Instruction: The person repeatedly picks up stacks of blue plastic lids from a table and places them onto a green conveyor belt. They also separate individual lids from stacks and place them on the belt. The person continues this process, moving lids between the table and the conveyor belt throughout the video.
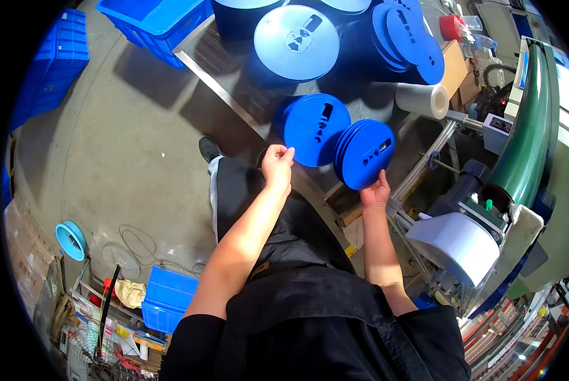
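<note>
My right hand [376, 190] grips a small stack of blue round plates [368, 155] by its near lower edge. The plates have cut-out slots and stand tilted, with several rims showing on their left side. Just to the left is a second blue stack [316, 130], its round face also slotted. My left hand [278, 166] is closed, fingers bent and thumb pressed in, at the near left rim of that second stack. Whether it pinches the rim or something thin is hidden.
More blue plate stacks [296, 43] stand on the dark table behind, beside a white roll [422, 100]. On the right is a machine with a green roller [522, 127] and metal frame. Blue crates [154, 28] and a blue basin [71, 240] lie to the left.
</note>
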A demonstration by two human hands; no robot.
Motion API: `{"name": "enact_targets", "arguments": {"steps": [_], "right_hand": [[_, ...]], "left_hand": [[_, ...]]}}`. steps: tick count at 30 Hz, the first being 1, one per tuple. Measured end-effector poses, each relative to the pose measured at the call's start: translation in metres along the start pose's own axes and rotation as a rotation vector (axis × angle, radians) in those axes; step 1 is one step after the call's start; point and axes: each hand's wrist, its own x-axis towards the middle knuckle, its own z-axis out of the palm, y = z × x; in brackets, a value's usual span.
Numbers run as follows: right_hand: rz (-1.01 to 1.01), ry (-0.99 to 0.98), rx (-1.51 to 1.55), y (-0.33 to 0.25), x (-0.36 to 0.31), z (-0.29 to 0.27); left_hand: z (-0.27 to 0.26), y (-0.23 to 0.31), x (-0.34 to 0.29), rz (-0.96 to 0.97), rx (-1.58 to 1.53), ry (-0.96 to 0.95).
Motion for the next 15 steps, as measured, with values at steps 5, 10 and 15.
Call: {"name": "enact_targets", "arguments": {"steps": [5, 10, 15], "right_hand": [[-0.044, 0.008, -0.069, 0.002, 0.005, 0.007], [-0.084, -0.140, -0.368, 0.023, 0.021, 0.041], [-0.205, -0.118, -0.554, 0.051, 0.038, 0.085]], "left_hand": [[-0.029, 0.022, -0.018, 0.116, -0.296, -0.026], [-0.112, 0.051, -0.033, 0.171, -0.333, -0.092], [-0.172, 0.071, -0.043, 0.147, -0.397, -0.099]]}}
